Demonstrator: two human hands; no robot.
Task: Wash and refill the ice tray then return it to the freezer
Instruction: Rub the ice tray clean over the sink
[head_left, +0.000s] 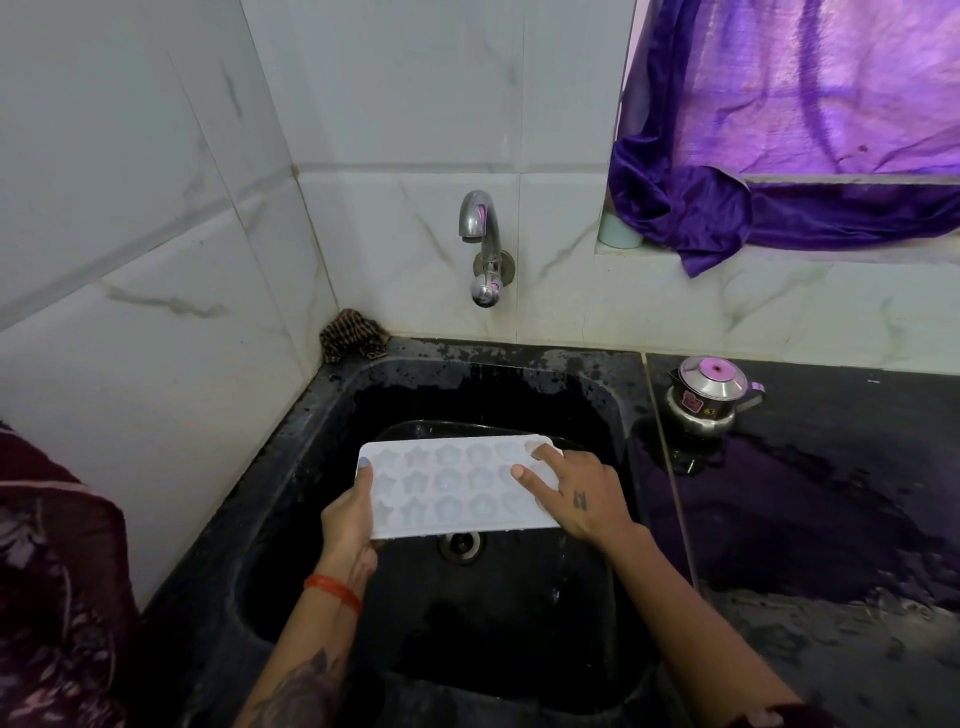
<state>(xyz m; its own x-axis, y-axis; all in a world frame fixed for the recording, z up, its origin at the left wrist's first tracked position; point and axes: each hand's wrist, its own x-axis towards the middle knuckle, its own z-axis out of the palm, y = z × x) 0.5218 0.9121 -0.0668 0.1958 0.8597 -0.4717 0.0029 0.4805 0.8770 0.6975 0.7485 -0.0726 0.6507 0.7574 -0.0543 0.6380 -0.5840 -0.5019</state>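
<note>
Two hands on the job, seen from the head camera, and the ice tray (457, 488) sits between them, held level over the black sink (322, 431), right above the drain (460, 545). Left hand (348, 525) grips the tray's left short edge, thumb up on the rim, fingers curled underneath. Right hand (582, 493) lies across the right end, two fingers stretched flat on top of the moulds, pressing down rather than wrapped round. Star and round pockets face up; whether any water lies in them is hard to tell from here.

Straight behind, a chrome tap (483, 244) juts from the tiled wall (156, 208), its spout well above and beyond the tray. A crumpled checked cloth (350, 332) is tucked in the back left corner of the sink ledge. Off to the right, on the wet dark worktop (831, 493), stands a small steel pot (709, 395) with a lid, well apart from the tray. Above it a purple curtain (779, 156) drapes over the window ledge, half covering a pale cup (618, 228). Dark patterned fabric (57, 571) fills the left edge.
</note>
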